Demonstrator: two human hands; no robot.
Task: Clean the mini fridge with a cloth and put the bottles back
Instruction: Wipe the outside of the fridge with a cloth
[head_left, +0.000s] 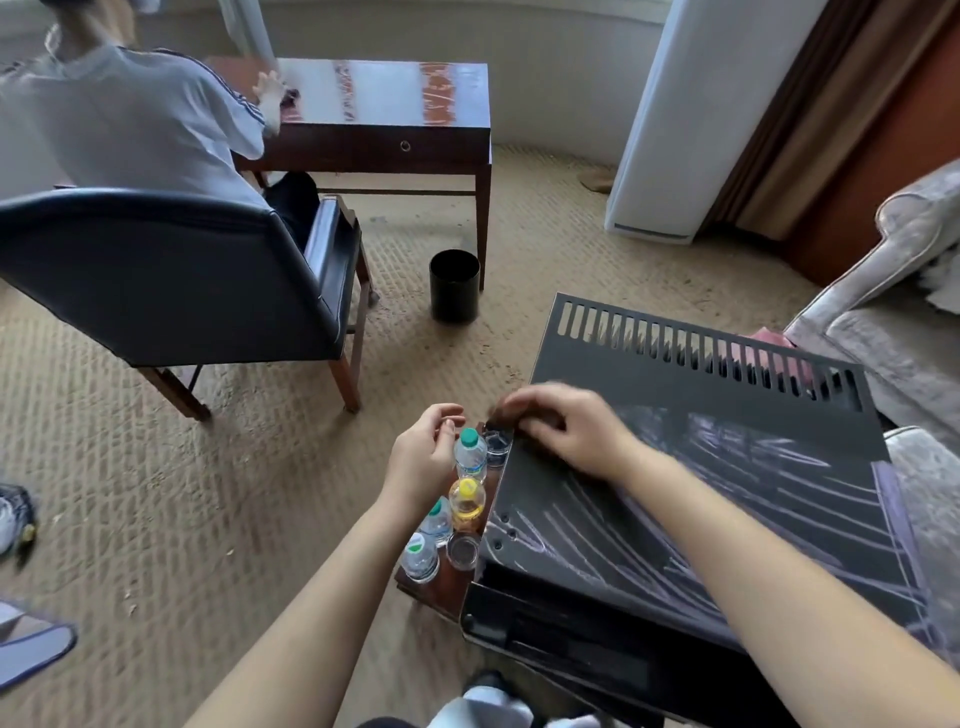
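Bottles (466, 503) stand upright in a row at lower centre, beside the fridge (675, 499), whose vents face upper right. Left hand (423, 460) hovers loosely curled, empty. Right hand (566, 431) curls on the fridge corner, perhaps pinching something dark.
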